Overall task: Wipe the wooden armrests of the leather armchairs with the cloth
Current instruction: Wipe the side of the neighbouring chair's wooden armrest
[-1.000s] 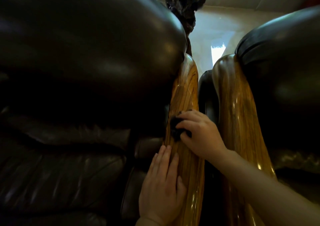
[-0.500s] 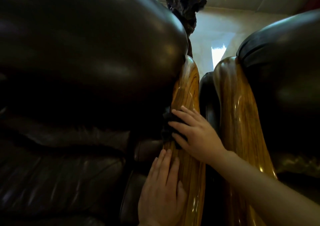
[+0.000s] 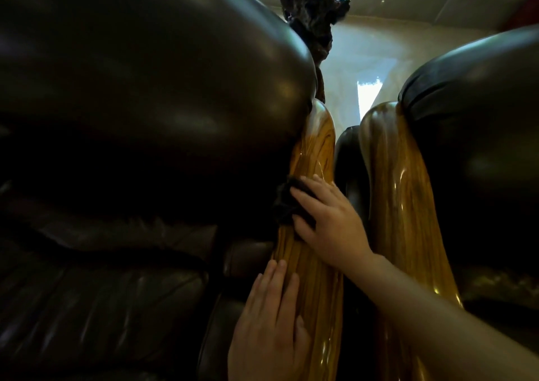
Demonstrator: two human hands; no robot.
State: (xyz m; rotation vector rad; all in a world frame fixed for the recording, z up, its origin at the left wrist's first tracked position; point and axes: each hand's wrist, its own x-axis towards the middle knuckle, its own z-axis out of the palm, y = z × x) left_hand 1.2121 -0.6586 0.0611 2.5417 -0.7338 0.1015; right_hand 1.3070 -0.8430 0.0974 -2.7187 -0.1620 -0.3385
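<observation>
1. The right hand [image 3: 329, 223] presses a dark cloth [image 3: 287, 202] flat against the glossy wooden armrest [image 3: 315, 153] of the left armchair [image 3: 140, 95]. The fingers are spread rather than curled, so the cloth is pinned under them, not pinched; probably this puts more of the fabric on the wood.

2. The cloth bunches just beyond the fingertips, on the side where the wood meets the leather. It seems aimed at that seam, though the shadow there hides how far it reaches.

3. Nearer the person than the cloth, the left hand [image 3: 271, 328] lies open, palm down on the same armrest, holding nothing. It looks like a brace that steadies the body while the other hand rubs.

4. To the far side of the right wrist stands a second armrest [image 3: 399, 205], belonging to the right armchair [image 3: 478, 135], with a narrow dark gap between the two. Nothing touches it.

5. Judging by where the cloth sits, about midway along, the stretch of wood above the fingers is not yet covered, and the second armrest awaits its turn.
</observation>
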